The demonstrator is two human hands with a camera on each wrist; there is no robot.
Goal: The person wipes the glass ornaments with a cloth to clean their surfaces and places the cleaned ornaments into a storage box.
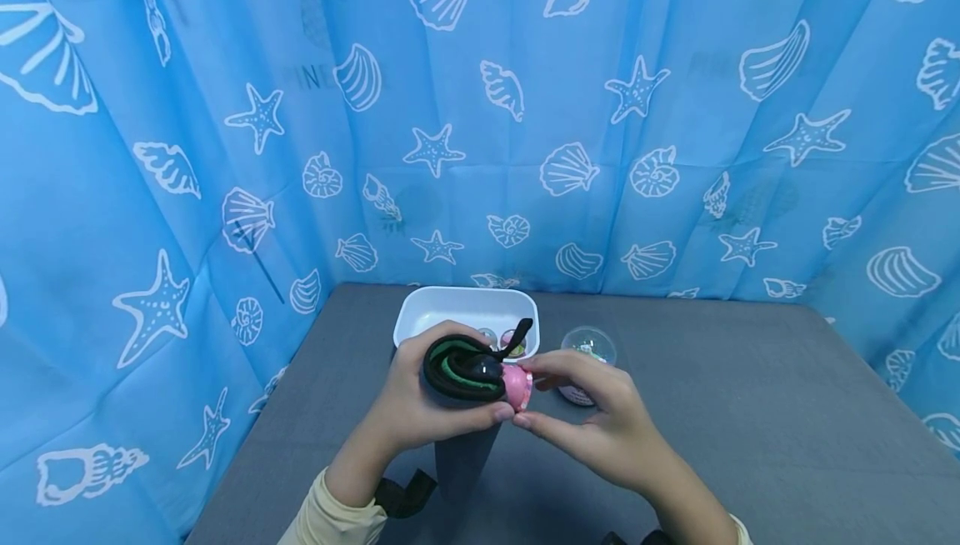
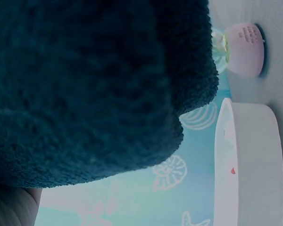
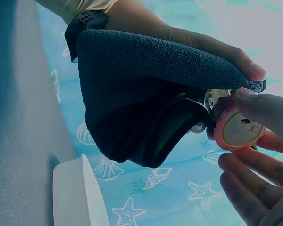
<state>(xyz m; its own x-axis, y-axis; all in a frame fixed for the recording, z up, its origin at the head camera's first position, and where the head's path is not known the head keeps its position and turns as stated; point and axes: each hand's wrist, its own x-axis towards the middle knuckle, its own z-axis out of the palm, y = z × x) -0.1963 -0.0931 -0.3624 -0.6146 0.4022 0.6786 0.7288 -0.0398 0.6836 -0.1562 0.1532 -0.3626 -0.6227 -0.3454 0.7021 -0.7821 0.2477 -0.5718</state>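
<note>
My left hand (image 1: pixel 416 399) grips a folded dark cloth (image 1: pixel 453 362), green on its inner side, with a black loop (image 1: pixel 517 335) sticking out. Its lower end hangs down over the table. A small snow globe with a pink base (image 1: pixel 517 387) is at the cloth's right edge, its clear dome tucked against the fabric. With thumb and fingertips, my right hand (image 1: pixel 600 420) pinches this base. The right wrist view shows the base's round pale underside (image 3: pixel 240 129) facing the camera, and the left thumb pressing along the cloth (image 3: pixel 155 59). In the left wrist view the cloth covers most of the picture.
A white tray (image 1: pixel 420 320) stands at the back of the grey table (image 1: pixel 750 395), with small round globes (image 1: pixel 516 345) inside. Just beyond my right hand is another globe (image 1: pixel 588 338) on a pink base. A blue shell-print curtain (image 1: pixel 465 137) hangs behind.
</note>
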